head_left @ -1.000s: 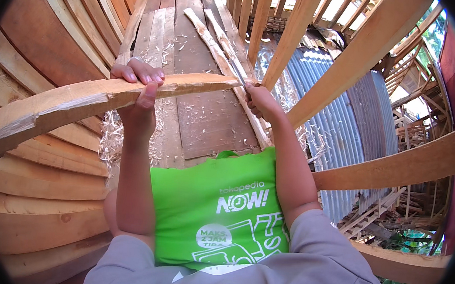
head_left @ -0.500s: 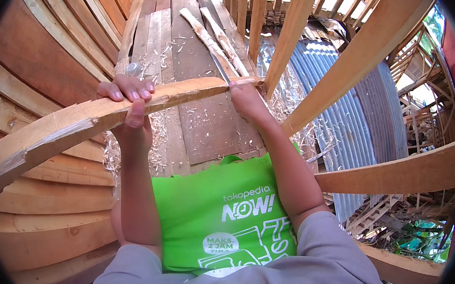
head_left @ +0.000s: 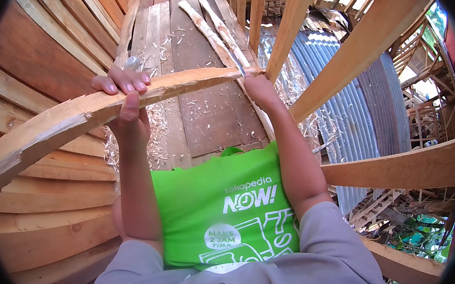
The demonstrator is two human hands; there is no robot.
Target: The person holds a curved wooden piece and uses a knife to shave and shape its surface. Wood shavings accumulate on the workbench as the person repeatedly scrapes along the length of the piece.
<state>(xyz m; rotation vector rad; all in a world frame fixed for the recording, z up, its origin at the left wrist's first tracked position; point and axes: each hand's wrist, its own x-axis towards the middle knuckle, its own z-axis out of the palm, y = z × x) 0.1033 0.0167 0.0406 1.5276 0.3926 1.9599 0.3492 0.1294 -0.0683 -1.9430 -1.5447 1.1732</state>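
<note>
A long curved piece of wood (head_left: 62, 114) crosses in front of me from the lower left toward the upright posts, its near edge rough and partly shaved. My left hand (head_left: 129, 103) is closed around it, fingers over the top and thumb on the near side. Near the wood's far right end, my right hand (head_left: 261, 91) is wrapped around the handle of a knife, hidden in the fist. The thin knife blade (head_left: 237, 63) sticks out up and left, against or just beside the wood; exact contact cannot be made out.
A green bag (head_left: 222, 206) covers my lap. Two pale peeled poles (head_left: 207, 29) and many shavings lie on the plank floor (head_left: 202, 123). Curved planks (head_left: 52, 170) wall the left side. Upright posts (head_left: 288, 34) and corrugated metal sheets (head_left: 325, 75) are at right.
My right hand and the knife have shifted slightly right and away along the wood. The left hand keeps its grip on the wood.
</note>
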